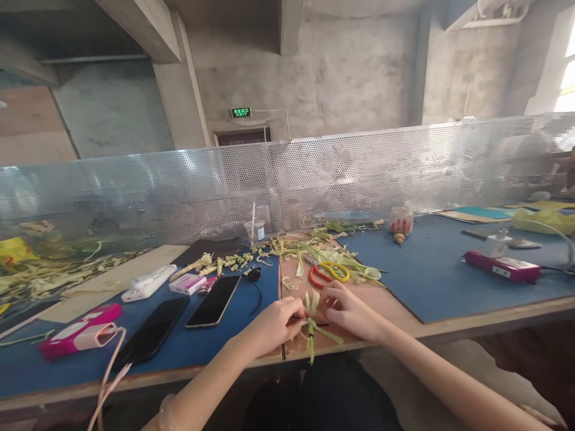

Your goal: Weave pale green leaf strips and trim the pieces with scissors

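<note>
A small knotted bundle of pale green leaf strips (311,326) stands between my two hands at the table's front edge, its loose ends spreading up and down. My left hand (284,317) is closed, with thumb and fingers pinching the bundle's left side. From the right, my right hand (345,306) is closed in a pinch close to the upper strips; what sits between its fingertips is too small to make out. Just beyond the hands lie scissors (327,274) with red and yellow handles, beside a heap of loose leaf strips (354,269).
On the left lie two dark phones (215,302), a pink power strip (81,335) with a cable, a white power strip (148,282) and several knotted leaf pieces (233,261). A clear jar (401,220) and another pink power strip (501,266) are rightward. A perforated metal screen (314,179) runs behind.
</note>
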`<state>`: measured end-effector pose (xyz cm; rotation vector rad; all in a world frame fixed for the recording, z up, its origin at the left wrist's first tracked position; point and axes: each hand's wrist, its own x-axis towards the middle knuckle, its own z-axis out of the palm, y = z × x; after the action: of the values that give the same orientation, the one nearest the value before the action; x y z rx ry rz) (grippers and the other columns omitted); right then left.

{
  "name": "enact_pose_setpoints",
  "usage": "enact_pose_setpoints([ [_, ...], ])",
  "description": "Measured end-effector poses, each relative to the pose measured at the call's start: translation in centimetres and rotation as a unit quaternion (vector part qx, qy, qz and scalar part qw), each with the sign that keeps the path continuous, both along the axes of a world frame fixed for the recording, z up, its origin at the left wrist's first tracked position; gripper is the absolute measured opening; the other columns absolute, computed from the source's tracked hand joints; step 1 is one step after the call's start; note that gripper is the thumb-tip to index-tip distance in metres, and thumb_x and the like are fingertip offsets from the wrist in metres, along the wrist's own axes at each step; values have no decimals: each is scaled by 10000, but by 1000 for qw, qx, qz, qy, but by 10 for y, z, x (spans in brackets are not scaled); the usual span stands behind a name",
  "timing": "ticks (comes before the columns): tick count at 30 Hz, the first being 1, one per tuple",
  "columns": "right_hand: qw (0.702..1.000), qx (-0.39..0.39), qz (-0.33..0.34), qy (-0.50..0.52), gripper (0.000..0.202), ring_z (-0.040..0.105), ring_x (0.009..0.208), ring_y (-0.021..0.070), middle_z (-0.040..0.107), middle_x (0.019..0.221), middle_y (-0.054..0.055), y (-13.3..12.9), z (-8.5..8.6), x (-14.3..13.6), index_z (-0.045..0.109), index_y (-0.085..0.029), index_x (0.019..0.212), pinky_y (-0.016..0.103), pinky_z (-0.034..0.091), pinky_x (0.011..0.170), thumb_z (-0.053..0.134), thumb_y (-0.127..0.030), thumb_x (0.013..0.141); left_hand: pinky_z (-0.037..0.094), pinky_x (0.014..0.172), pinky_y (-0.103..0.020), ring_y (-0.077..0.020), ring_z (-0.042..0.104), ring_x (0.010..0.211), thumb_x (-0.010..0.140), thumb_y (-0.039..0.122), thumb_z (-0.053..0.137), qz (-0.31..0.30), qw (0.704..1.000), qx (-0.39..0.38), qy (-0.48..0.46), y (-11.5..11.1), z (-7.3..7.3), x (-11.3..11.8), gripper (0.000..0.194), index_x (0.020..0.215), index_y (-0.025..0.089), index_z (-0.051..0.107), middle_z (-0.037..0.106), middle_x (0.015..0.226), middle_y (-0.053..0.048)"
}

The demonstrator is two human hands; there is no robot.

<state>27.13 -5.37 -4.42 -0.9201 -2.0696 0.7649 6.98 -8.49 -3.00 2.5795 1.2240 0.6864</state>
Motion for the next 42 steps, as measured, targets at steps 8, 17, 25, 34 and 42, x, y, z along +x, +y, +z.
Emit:
enact_pose_setpoints([
  [8,991,51,90,-85,69,493,842,141,477,923,35,-5,3,5,584,-187,751,271,435,730,565,-247,721,350,574,-202,-116,505,649,778,229,410,53,996,-60,-30,-1,3,1,156,828,185,550,593,763,-2],
  [17,989,69,77,-104,161,452,719,121,492,785,9,-5,4,7,465,-187,770,255,393,654,426,-329,836,400,641,-209,-130,573,732,778,278,458,45,992,-90,-72,1,2,1,148,853,201,560,627,806,0],
  [25,996,10,77,-47,90,484,625,92,571,749,-10,-8,6,-2,505,-180,822,215,372,571,466,-252,783,446,749,-254,-157,613,833,745,298,532,22,976,-156,-149,2,0,3,291,1026,223,509,663,910,-28],
  [34,995,-20,-25,94,123,466,542,80,523,648,-41,-7,-6,-38,457,-184,733,203,373,507,478,-109,637,420,671,-233,-125,580,688,724,210,512,55,986,-80,-139,4,-1,3,383,1101,233,444,633,737,32],
  [42,982,-9,-85,167,168,497,547,97,487,646,-50,1,-14,-55,369,-207,751,214,388,502,470,-142,634,436,668,-244,-138,579,742,713,200,505,102,974,-80,-185,9,-6,-1,208,919,195,476,621,811,-6],
])
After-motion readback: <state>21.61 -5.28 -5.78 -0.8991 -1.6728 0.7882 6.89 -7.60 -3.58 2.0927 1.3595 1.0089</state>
